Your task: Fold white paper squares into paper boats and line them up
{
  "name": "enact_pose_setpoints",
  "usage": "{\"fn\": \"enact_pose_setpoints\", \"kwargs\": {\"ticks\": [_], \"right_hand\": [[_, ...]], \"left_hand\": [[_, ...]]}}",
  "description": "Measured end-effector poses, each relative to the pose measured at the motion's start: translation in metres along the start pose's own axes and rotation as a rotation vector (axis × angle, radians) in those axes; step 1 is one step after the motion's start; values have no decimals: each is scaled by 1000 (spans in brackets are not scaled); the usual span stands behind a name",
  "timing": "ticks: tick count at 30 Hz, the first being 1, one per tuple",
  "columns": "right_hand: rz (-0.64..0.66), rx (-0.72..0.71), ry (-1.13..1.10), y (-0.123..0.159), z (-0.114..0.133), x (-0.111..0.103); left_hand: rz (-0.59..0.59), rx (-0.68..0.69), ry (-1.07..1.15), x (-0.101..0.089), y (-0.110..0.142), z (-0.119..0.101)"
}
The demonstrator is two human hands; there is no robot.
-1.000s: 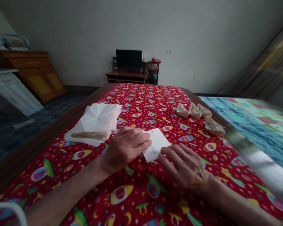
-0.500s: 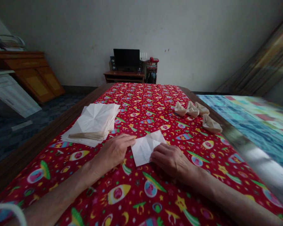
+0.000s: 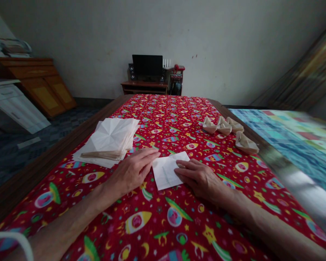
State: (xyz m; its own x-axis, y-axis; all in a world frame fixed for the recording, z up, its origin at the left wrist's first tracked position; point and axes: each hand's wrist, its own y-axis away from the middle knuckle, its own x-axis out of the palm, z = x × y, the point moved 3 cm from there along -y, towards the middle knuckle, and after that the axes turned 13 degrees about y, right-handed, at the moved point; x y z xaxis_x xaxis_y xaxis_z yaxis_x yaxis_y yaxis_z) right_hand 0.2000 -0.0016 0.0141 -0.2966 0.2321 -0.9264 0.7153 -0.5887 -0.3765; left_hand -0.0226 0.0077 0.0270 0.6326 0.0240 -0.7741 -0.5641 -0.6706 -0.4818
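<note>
A folded sheet of white paper [image 3: 166, 172] lies on the red patterned tablecloth between my hands, with a crease line across its middle. My left hand [image 3: 137, 165] rests at the sheet's upper left edge, its fingers stretched out and close together. At the right edge, the bent fingers of my right hand [image 3: 197, 177] grip the sheet and cover part of that side; its thumb is mostly hidden. To the left is a stack of creased white paper sheets [image 3: 111, 134]. Several folded paper boats [image 3: 246, 143] sit at the right.
The tablecloth [image 3: 163, 221] covers a long dark wooden table [image 3: 5, 195]. Beyond its far end a monitor [image 3: 147, 65] stands on a small desk. A bed [image 3: 285, 134] is on the right, and wooden cabinets [image 3: 50, 94] are on the left. A white curved strip [image 3: 19, 237] crosses the lower left corner.
The sheet's raised upper part now lies flatter. My right hand has moved slightly up and right along its edge, fingers a little straighter; my left fingers have straightened. The view has shifted slightly.
</note>
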Motion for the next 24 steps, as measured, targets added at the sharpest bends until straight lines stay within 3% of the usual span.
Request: {"fn": "enact_pose_setpoints", "kwargs": {"ticks": [4,7,13,24], "right_hand": [[3,-49,12,-1,1,-1],[-4,-48,18,0,2,-2],[36,-25,50,-2,6,-4],[106,-103,173,0,12,-8]], "left_hand": [[350,87,29,13,4,-10],[488,61,-8,21,8,-10],[512,26,-77,25,8,-9],[397,-122,-233,18,11,7]]}}
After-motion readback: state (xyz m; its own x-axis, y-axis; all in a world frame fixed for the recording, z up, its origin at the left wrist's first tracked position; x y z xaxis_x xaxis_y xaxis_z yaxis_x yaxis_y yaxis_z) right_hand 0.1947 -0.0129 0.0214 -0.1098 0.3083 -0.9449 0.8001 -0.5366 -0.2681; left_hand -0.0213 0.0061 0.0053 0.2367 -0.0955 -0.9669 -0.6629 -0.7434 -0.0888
